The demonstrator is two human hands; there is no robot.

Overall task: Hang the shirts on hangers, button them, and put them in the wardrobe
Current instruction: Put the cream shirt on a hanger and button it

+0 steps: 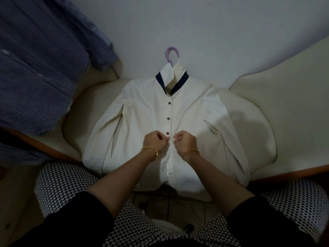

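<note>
A white shirt (146, 111) with a navy-trimmed collar lies face up on a cream cushion, hung on a purple hanger whose hook (171, 52) sticks out above the collar. Three dark buttons down its front are fastened. My left hand (156, 141) and my right hand (185, 140) meet at the placket just below the third button. Each one pinches a front edge of the shirt with curled fingers. Below my hands the front lies open, with a pale button (170, 173) showing near the hem.
A blue checked shirt (39, 72) hangs at the left, over the sofa's arm. The cream sofa seat (276, 107) spreads to the right, edged by a wooden frame (288, 173). My patterned knees are at the bottom, and a white wall (195, 24) stands behind.
</note>
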